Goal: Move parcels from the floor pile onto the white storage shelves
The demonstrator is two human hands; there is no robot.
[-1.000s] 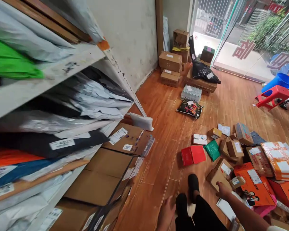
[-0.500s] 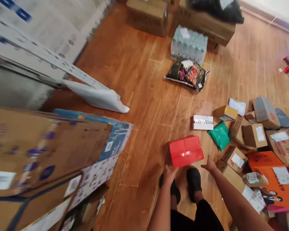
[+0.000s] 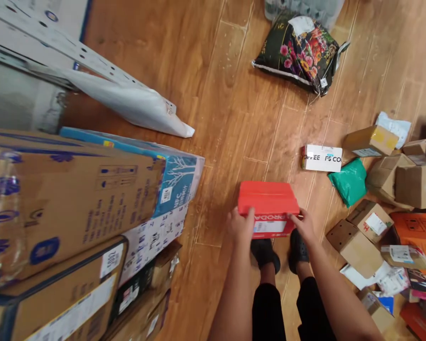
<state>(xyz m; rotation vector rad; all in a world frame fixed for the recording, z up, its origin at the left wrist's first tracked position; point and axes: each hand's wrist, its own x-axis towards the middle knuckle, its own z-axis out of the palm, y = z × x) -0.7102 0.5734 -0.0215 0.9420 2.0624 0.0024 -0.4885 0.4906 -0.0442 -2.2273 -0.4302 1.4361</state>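
Note:
A red shoebox-like box [image 3: 268,199] is gripped between my two hands in front of my feet, tilted so its side with white lettering and a pale label faces me. My left hand [image 3: 240,225] clasps its left end, thumb on the near edge. At the right end, my right hand [image 3: 303,223] holds the corner, with its fingers partly hidden behind the box. A white box with "COFFEE" lettering [image 3: 322,158] lies on the floor beyond it to the right, and a green plastic parcel [image 3: 348,182] lies beside that.
Stacked cartons [image 3: 81,203] rise on the left, below a white perforated metal upright [image 3: 102,71] with loose plastic wrap. Several parcels [image 3: 362,246] lie piled on the right. A black floral bag [image 3: 301,52] sits ahead on the wooden floor, against wrapped bottles [image 3: 315,12].
Both hands have closed on the red box, which was between them untouched on the floor. The box is now tilted, showing its labelled side. The camera view has shifted down and closer.

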